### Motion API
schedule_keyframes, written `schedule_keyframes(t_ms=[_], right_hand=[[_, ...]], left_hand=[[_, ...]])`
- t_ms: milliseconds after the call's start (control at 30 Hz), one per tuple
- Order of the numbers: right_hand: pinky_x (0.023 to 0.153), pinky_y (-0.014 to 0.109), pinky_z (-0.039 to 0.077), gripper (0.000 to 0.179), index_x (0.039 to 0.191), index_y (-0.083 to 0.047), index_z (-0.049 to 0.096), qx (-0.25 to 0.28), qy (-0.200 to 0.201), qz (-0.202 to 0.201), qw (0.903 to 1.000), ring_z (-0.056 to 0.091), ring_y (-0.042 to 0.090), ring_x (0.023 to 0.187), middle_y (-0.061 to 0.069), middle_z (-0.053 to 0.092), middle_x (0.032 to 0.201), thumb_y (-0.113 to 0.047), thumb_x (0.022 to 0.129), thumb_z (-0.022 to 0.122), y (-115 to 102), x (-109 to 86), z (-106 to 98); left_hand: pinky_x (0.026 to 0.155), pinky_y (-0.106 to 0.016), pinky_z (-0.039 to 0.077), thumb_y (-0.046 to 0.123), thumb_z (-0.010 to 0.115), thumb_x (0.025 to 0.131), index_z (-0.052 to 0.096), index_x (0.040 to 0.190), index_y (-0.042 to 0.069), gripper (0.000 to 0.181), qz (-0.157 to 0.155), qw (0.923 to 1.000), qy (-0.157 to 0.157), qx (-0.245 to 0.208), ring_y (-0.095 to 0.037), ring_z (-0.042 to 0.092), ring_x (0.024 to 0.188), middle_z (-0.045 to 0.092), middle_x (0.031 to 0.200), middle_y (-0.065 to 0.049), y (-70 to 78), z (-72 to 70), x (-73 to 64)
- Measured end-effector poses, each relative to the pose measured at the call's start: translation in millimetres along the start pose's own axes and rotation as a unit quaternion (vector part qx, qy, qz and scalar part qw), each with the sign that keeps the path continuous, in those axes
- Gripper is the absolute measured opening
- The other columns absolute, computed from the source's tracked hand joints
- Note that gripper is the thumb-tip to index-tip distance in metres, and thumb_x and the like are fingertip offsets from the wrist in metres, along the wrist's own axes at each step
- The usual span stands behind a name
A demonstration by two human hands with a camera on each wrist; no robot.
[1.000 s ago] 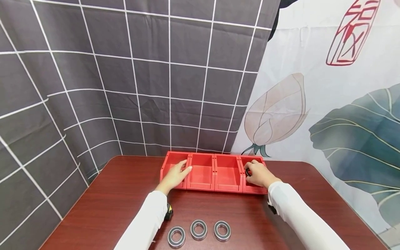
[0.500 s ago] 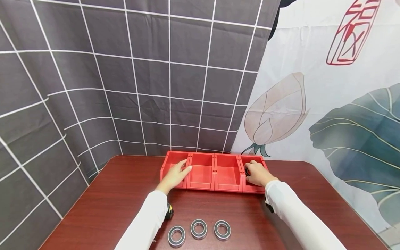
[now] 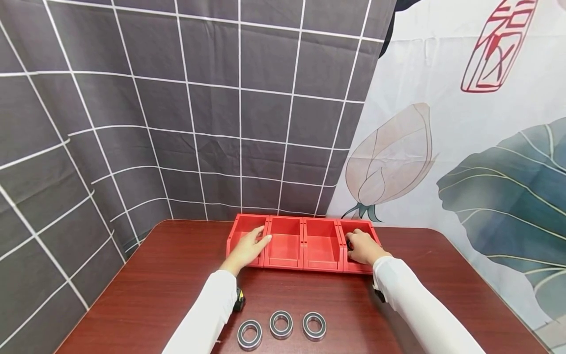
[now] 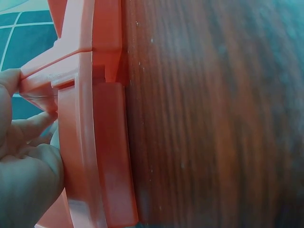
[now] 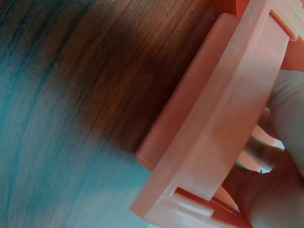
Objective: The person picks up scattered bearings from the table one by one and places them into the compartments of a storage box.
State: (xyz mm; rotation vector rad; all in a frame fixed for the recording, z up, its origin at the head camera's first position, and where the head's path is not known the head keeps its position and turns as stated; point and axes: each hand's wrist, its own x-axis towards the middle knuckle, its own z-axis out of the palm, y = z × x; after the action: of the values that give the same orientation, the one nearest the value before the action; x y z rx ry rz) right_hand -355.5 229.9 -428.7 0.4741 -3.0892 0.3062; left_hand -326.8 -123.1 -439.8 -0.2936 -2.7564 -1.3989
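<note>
Currently, the left hand [image 3: 245, 248] lies over the leftmost compartment of a row of four red bins [image 3: 284, 263], its fingers loosely spread and the thumb apart from them near the first divider. At the other end, the right hand [image 3: 366, 247] reaches into the rightmost compartment, fingers curled and pinching a dark object [image 3: 349, 245] that they mostly hide. On the brown tabletop [image 3: 185, 275], three ring-shaped bearings [image 3: 281, 335] lie flat in front of the bins, near one another without touching.
</note>
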Motion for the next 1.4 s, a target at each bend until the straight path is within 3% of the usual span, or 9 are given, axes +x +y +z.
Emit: schedule_keyframes(t_ms=[333,633,1000,1400], right_hand=[[0.088,0.051,0.052,0.041,0.114,0.000,0.063,0.001,0.011,0.003,0.9999,0.056,0.028,0.089,0.014,0.056,0.100,-0.015,0.079,0.077,2,0.0,5],[0.091,0.055,0.049,0.053,0.125,0.003,0.058,0.004,0.004,0.019,0.9998,0.057,0.035,0.099,0.019,0.057,0.111,-0.017,0.080,0.077,2,-2.9,11],[0.094,0.054,0.047,0.054,0.129,0.008,0.054,-0.011,-0.017,0.017,0.9996,0.058,0.037,0.103,0.023,0.056,0.117,-0.015,0.084,0.073,-2,-3.8,7],[0.094,0.055,0.047,0.051,0.128,0.007,0.056,-0.003,0.010,0.018,0.9998,0.056,0.040,0.107,0.025,0.056,0.119,-0.018,0.085,0.071,-2,-6.2,12]], left_hand=[[0.100,-0.046,0.045,0.047,0.058,0.093,0.041,0.145,0.008,0.067,-0.005,1.0000,-0.003,-0.003,-0.033,0.055,0.123,0.051,0.140,-0.015,-0.5,0.8,-0.2],[0.100,-0.046,0.045,0.044,0.058,0.094,0.041,0.146,0.008,0.065,-0.008,1.0000,-0.003,0.002,-0.032,0.054,0.123,0.051,0.140,-0.015,-2.2,3.7,0.4],[0.101,-0.046,0.044,0.048,0.058,0.093,0.041,0.146,0.007,0.069,-0.006,1.0000,0.000,-0.004,-0.033,0.054,0.124,0.049,0.141,-0.015,-3.8,2.6,1.0],[0.100,-0.046,0.045,0.049,0.059,0.092,0.041,0.146,0.008,0.070,-0.012,0.9999,0.000,-0.003,-0.033,0.054,0.124,0.049,0.142,-0.014,-2.0,1.5,-0.4]])
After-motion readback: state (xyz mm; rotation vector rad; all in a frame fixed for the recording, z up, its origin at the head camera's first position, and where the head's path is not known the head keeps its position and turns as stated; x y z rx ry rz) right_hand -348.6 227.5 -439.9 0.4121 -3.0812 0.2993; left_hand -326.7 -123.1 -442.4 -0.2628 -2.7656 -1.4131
